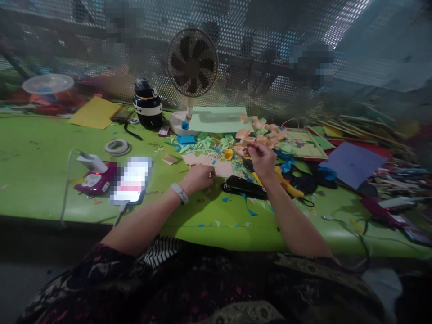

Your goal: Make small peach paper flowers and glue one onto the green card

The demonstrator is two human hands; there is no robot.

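My left hand point(199, 177), with a pale band at its wrist, is closed low over the green table beside pink paper pieces point(223, 169). Its fingertips are turned away, so anything in them is hidden. Raised a little to the right, my right hand point(263, 161) has thumb and fingers pinched together near a pile of peach paper pieces point(270, 135). Whether a small piece is between those fingers I cannot make out. Between my forearms lies a black stapler point(245, 187). A yellow-handled tool point(288, 182) sits partly behind my right wrist. One yellow folded paper piece point(228, 155) rests between the hands.
Green paper pieces point(205, 143) and scraps cover the middle of the table point(175, 220). Behind stand a fan point(192, 63) and a black bottle point(148, 108). To the left are a tape roll point(117, 147) and a lit phone point(131, 180); to the right, purple paper point(353, 164).
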